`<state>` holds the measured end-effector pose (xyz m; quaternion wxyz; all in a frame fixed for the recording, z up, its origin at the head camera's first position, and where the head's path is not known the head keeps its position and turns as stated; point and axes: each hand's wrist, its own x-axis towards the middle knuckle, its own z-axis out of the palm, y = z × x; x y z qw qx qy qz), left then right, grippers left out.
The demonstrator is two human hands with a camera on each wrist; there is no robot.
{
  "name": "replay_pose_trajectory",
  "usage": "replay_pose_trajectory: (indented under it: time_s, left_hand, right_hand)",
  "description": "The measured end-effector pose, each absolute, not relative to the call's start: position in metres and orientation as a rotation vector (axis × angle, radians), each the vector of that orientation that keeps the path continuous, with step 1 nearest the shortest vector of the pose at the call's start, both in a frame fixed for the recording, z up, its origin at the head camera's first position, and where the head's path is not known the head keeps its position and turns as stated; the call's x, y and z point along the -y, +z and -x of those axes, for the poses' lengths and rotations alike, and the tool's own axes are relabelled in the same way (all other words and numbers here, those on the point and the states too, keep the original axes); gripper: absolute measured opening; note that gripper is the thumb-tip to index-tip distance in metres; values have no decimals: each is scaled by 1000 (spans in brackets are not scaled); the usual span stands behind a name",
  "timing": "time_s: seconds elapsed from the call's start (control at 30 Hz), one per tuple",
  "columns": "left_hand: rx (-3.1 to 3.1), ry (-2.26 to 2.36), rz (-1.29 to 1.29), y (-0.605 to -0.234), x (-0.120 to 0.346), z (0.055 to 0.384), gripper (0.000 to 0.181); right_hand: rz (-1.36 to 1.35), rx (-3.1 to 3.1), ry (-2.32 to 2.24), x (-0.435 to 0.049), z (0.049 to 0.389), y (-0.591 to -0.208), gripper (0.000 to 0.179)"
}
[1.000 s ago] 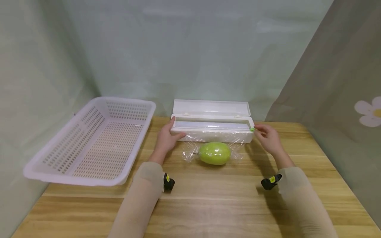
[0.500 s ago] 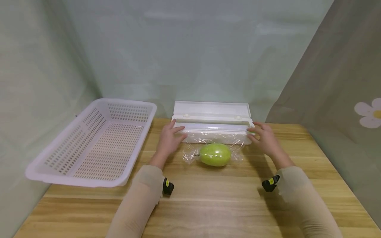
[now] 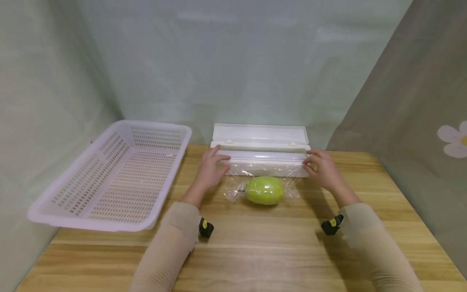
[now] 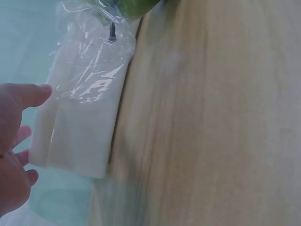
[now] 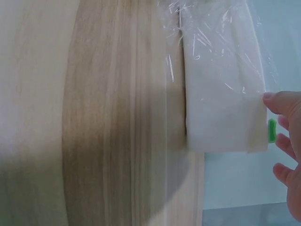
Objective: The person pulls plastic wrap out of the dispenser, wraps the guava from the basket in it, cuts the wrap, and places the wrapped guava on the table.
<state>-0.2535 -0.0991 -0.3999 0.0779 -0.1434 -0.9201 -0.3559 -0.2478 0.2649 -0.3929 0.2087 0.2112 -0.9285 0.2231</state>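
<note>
A white cling film dispenser box (image 3: 260, 169) stands at the back of the table, its lid (image 3: 260, 133) raised. Film runs over its front edge and wraps an oval green fruit (image 3: 264, 190) with a dark stem. My left hand (image 3: 209, 170) is at the box's left end, fingers spread; in the left wrist view its thumb (image 4: 35, 95) reaches the top front edge. My right hand (image 3: 322, 168) is at the right end. The right wrist view shows that thumb (image 5: 280, 101) on the edge, and the other fingers beside a green slider (image 5: 272, 131).
A large white slotted plastic basket (image 3: 166, 194) stands at the left of the wooden table (image 3: 273, 251). Pale green sheeting (image 3: 248, 73) rises behind the box, and a darker sheet (image 3: 401, 109) with a flower print hangs at the right.
My right hand has moved from the green slider at the box's right corner to the front edge. My left fingers have come off the end wall and shifted slightly inward over the box.
</note>
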Motion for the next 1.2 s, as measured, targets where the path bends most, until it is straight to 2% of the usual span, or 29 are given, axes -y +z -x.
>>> replay_pose_trajectory:
  time_s: [0.17, 0.5, 0.73, 1.2]
  left_hand:
    - [2763, -1065, 490, -394, 99, 252, 28]
    - [2815, -876, 580, -382, 93, 243, 37]
    - [2824, -1146, 590, -381, 94, 243, 41]
    - [2751, -1627, 542, -387, 103, 239, 28]
  right_hand:
    - [-575, 2596, 639, -265, 245, -389, 8]
    - [-607, 2576, 632, -263, 237, -380, 6]
    - [-520, 2674, 686, -264, 231, -376, 9]
    - [-401, 2761, 790, -269, 217, -380, 14]
